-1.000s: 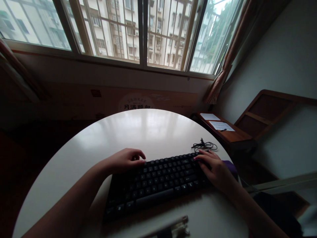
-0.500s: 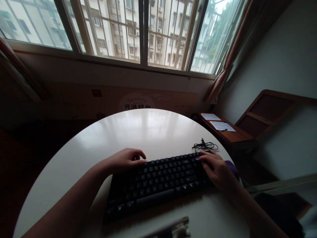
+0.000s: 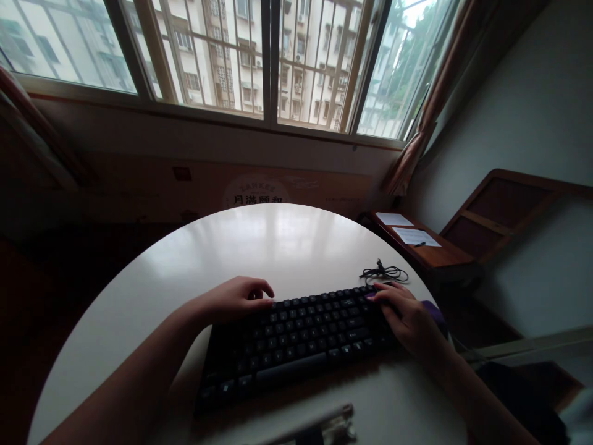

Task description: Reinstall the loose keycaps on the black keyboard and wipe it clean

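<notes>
A black keyboard [image 3: 301,337] lies on a round white table [image 3: 259,247], slightly askew, with its right end farther from me. My left hand [image 3: 236,300] is at the keyboard's far left corner, its fingers curled and their tips on that corner. My right hand [image 3: 407,318] lies over the keyboard's right end, fingers stretched flat across the keys and pointing left. Both forearms reach in from the bottom of the view.
A coiled black cable [image 3: 384,272] lies just beyond the right hand. A purple object [image 3: 433,307] peeks out behind that hand. A pale flat object [image 3: 324,426] sits at the table's near edge. A low wooden side table with papers [image 3: 416,236] stands to the right, a barred window [image 3: 259,62] ahead.
Both hands stay where they were on the keyboard; the right hand's fingers shifted only slightly. The view has nudged a little.
</notes>
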`<action>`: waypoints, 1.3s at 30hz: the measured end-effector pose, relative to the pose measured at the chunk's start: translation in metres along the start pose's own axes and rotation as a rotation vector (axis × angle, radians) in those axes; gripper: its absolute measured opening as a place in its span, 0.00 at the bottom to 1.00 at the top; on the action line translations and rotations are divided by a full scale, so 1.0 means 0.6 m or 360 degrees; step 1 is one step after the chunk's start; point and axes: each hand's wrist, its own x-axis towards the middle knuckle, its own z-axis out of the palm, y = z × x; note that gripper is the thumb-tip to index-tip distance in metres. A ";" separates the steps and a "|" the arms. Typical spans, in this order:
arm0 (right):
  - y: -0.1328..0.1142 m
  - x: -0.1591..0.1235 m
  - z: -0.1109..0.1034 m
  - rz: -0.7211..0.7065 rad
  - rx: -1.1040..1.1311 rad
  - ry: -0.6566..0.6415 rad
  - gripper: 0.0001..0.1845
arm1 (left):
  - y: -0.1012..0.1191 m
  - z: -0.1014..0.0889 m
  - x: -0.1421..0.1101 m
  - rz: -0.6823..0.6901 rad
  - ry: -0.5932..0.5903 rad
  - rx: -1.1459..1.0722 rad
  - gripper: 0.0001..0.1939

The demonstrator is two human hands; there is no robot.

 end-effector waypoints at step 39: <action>-0.038 0.113 -0.155 0.0538 0.0935 -0.0515 0.15 | -0.006 0.001 0.003 0.0031 -0.0011 0.0033 0.25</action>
